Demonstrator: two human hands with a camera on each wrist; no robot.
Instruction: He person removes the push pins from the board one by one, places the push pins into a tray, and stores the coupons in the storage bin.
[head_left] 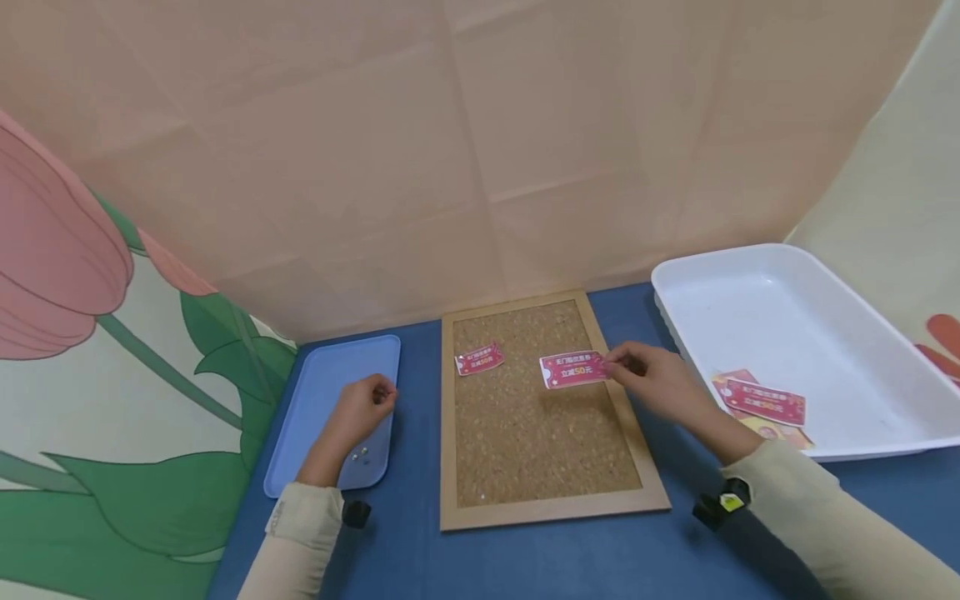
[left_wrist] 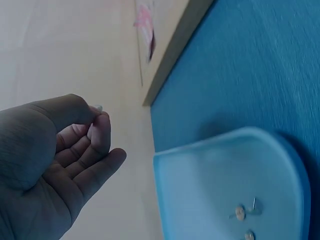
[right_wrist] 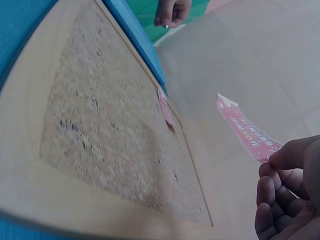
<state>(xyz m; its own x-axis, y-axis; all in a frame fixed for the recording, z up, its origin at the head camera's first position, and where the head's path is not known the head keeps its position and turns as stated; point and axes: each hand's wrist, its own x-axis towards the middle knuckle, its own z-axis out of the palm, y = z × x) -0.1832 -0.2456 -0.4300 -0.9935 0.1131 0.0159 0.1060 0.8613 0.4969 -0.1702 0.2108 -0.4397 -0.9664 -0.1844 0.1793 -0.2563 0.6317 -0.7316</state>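
Observation:
My right hand [head_left: 660,379] pinches a pink paper coupon [head_left: 570,369] by its right end, above the right side of a wood-framed cork board [head_left: 540,442]. The right wrist view shows that coupon [right_wrist: 245,130] slightly bent and off the cork. Another pink coupon [head_left: 480,359] is on the board's upper left, its edge lifted. Over the blue tray, my left hand [head_left: 363,408] pinches a tiny pale thing between thumb and index finger, a thumbtack [left_wrist: 99,107] by its look; most of it is hidden. A few metal thumbtacks [left_wrist: 240,212] lie in the tray.
The light-blue tray [head_left: 330,358] stands left of the board on a blue tabletop [head_left: 420,550]. At the right, a large white tray [head_left: 750,292] holds a small pile of coupons [head_left: 765,402]. A beige backdrop [head_left: 450,167] rises behind the board.

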